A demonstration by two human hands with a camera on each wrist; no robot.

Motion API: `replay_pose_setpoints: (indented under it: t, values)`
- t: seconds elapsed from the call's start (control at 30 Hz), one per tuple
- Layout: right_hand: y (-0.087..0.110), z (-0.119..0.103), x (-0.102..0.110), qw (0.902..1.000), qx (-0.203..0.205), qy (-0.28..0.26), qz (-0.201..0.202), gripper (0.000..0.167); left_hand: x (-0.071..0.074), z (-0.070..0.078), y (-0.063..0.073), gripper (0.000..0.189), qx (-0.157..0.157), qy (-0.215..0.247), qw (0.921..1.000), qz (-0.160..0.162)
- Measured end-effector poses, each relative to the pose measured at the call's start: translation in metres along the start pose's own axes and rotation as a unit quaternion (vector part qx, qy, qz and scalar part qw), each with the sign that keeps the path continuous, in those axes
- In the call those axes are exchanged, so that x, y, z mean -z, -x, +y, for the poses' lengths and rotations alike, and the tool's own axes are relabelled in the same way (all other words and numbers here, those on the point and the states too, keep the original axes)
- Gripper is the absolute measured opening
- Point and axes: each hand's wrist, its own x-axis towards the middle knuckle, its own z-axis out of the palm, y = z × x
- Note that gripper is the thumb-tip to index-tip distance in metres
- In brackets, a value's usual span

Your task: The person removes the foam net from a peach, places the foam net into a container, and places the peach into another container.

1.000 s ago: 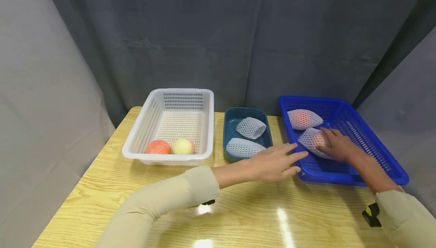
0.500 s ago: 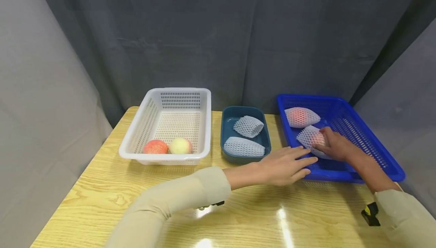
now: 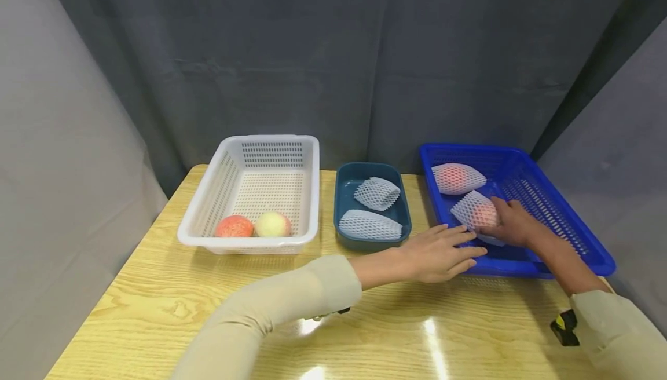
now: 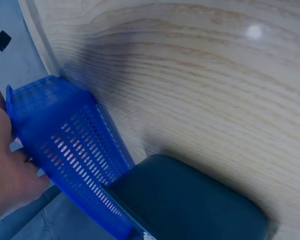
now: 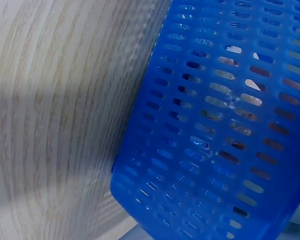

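In the head view my right hand (image 3: 513, 223) reaches into the blue basket (image 3: 563, 189) and grips a peach in a white foam net (image 3: 475, 211). The net's loose end points left, and the hand covers part of the fruit. Behind it lies another netted peach (image 3: 458, 179). Fingers extended, my left hand (image 3: 443, 254) hovers at the basket's near left corner; whether it touches the rim I cannot tell. In the left wrist view, the left hand (image 4: 15, 175) is beside the basket wall (image 4: 85, 145). Through the slotted wall (image 5: 215, 125), the right wrist view gives only fragments.
A teal tub (image 3: 344, 189) in the middle holds two foam nets, one at the back (image 3: 377, 193) and one in front (image 3: 370, 225). At left, a white basket (image 3: 315, 189) contains a red peach (image 3: 234, 227) and a pale one (image 3: 273, 225). All stand on a wooden table (image 3: 156, 310).
My left hand has shifted right, from beside the blue basket to over its near left corner. The right hand stays on the netted peach. The head view has drifted slightly.
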Motion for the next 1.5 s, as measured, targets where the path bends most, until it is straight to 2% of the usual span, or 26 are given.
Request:
replay_pose_setpoints:
  t: [0.4, 0.7, 1.17, 1.5]
  values:
    - [0.002, 0.000, -0.002, 0.9992, -0.021, -0.029, -0.019, 0.089, 0.000, 0.000, -0.001, 0.049, -0.002, -0.009, 1.0000, -0.003]
    - [0.001, 0.001, -0.007, 0.9996, -0.014, -0.016, -0.016, 0.092, 0.001, 0.002, 0.000, 0.049, -0.003, -0.021, 0.9998, -0.007]
    - [0.003, 0.000, -0.006, 0.9987, 0.018, -0.012, 0.046, 0.088, 0.000, 0.001, 0.001, 0.048, -0.008, -0.025, 0.9996, 0.006]
    - [0.007, -0.005, 0.009, 0.9991, -0.001, -0.018, 0.038, 0.092, 0.000, 0.001, 0.001, 0.048, -0.009, -0.016, 0.9998, 0.007]
